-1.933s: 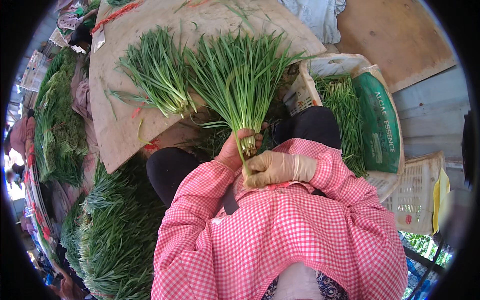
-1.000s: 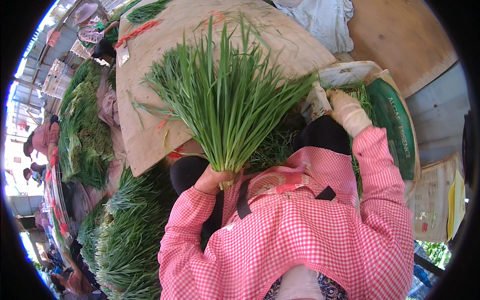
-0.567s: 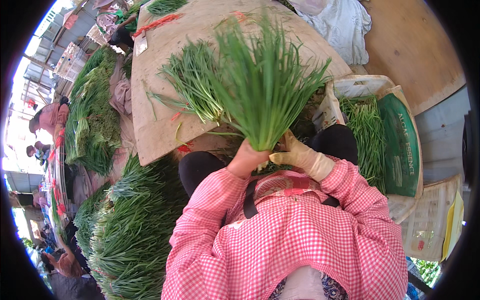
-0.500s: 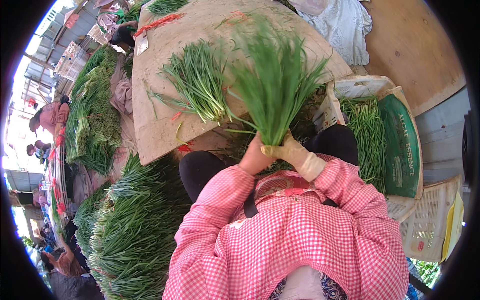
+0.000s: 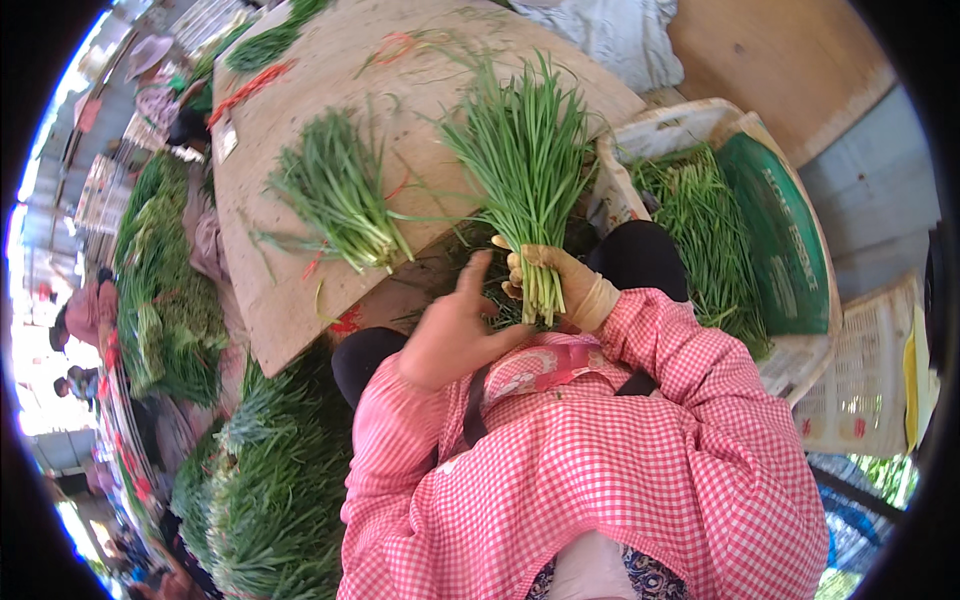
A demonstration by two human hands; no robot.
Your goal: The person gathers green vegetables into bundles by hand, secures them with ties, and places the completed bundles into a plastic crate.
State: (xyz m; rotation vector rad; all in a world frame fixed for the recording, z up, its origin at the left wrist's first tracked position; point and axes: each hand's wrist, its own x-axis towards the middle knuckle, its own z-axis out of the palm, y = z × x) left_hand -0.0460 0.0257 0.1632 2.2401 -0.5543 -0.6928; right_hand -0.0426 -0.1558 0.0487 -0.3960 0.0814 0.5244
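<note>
My right hand [image 5: 567,277], in a pale glove, grips a bunch of garlic chives [image 5: 530,155] near its cut white-green ends. The leaves fan out away from me over the near edge of a wooden board [image 5: 420,110]. Beside the stems, my bare left hand [image 5: 452,325] is off the bunch, its thumb and forefinger spread, slightly blurred. A second, looser bunch of garlic chives [image 5: 335,185] lies on the board to the left, stem ends toward me.
A white plastic crate [image 5: 607,190] with chives and a green liner [image 5: 775,235] stands at my right. Large chive heaps [image 5: 270,490] lie at my left. Red ties [image 5: 250,92] rest on the board's far left. People [image 5: 85,315] are at the far left.
My left hand has let go of the bunch and moved left and toward me, fingers spreading. The bunch, blurred before, is now steadier in my right hand. The whole view has shifted.
</note>
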